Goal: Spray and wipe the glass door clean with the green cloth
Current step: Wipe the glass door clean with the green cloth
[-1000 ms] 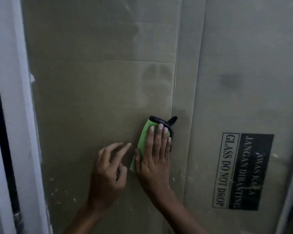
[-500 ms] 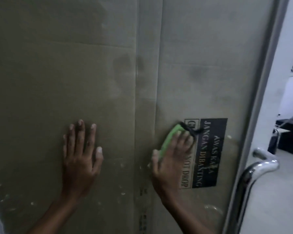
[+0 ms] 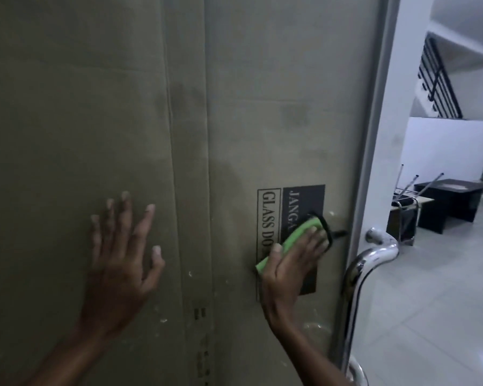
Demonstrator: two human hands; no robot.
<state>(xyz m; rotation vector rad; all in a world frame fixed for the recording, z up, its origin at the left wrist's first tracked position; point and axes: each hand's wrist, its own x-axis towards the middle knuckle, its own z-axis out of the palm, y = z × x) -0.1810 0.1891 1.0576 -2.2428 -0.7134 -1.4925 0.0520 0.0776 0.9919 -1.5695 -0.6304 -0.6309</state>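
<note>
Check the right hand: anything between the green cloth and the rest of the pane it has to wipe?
Nothing visible. The right hand presses the green cloth flat on the glass door, over the warning label behind it. The left hand lies spread on the glass to the left, apart. The chrome handle sits beyond the right frame edge.

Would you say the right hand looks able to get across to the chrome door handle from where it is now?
Probably yes. The right hand presses the green cloth flat on the glass door just left of the chrome handle, and only the door's edge lies between them.
</note>
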